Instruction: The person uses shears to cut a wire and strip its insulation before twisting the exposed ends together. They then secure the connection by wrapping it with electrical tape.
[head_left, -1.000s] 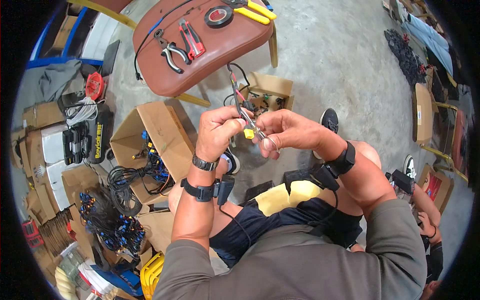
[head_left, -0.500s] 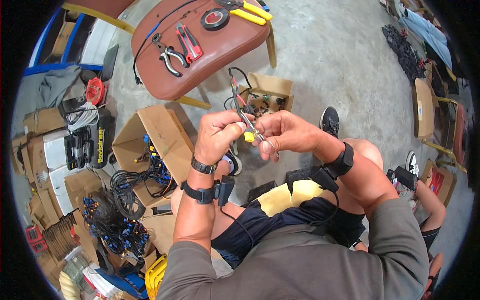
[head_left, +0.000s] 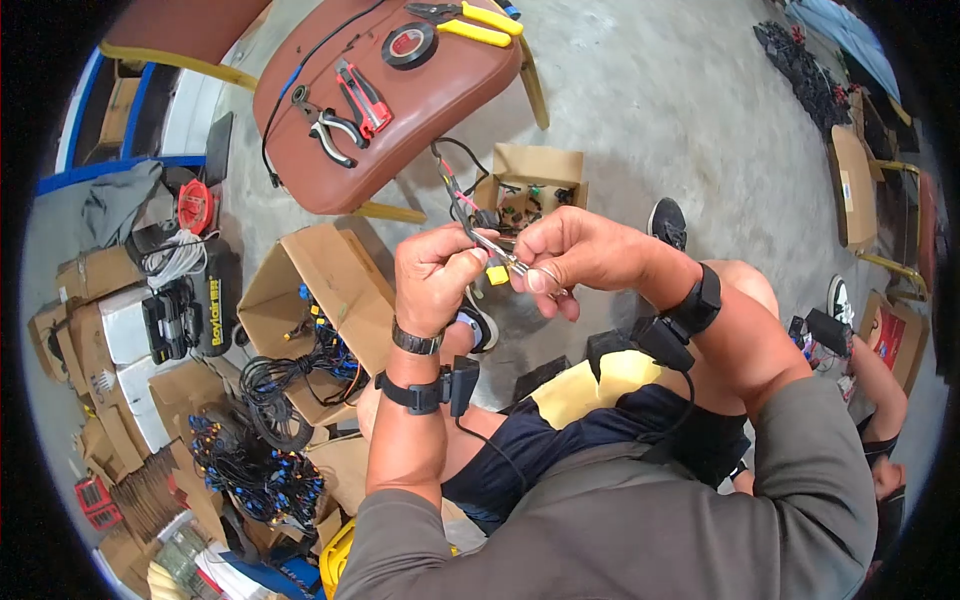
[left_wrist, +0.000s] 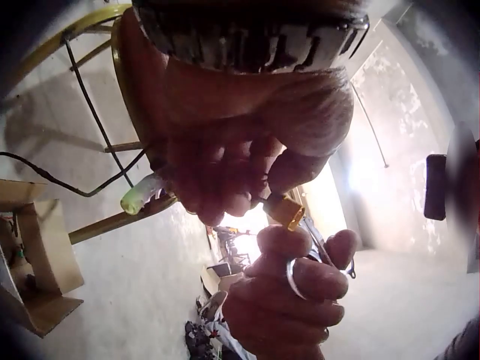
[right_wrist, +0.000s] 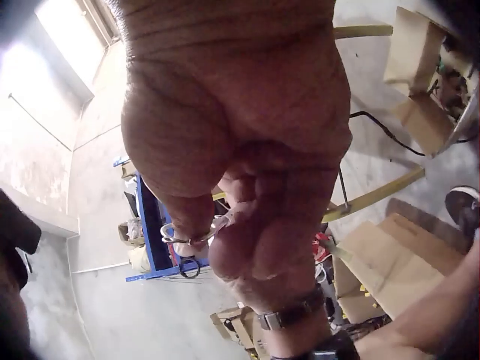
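Note:
In the head view my left hand (head_left: pixel 432 278) pinches a dark cable (head_left: pixel 449 182) with pink and yellow-green wires showing, between thumb and curled fingers. A small yellow connector (head_left: pixel 497 275) sticks out beside the thumb; it also shows as a yellow block (left_wrist: pixel 283 211) in the left wrist view. Close on the right, my right hand (head_left: pixel 590 252) grips a slim metal tool (head_left: pixel 516 264) with scissor-style ring handles (right_wrist: pixel 178 238), its thumb and fingers at the rings. The tool's tip points toward the left fingertips, where the hands partly hide it.
Ahead, a brown chair seat (head_left: pixel 330 60) bears pliers (head_left: pixel 332 138), a red cutter (head_left: pixel 364 98), black tape (head_left: pixel 409 45) and a yellow-handled tool (head_left: pixel 475 25). An open carton (head_left: pixel 540 162) of small parts stands on the floor. Leftward are a larger carton (head_left: pixel 335 275) and bundled cables (head_left: pixel 250 465).
The head view has shifted, so the chair and its tools sit farther left. Both hands keep their grips close together, with the right hand slightly re-angled on the metal tool.

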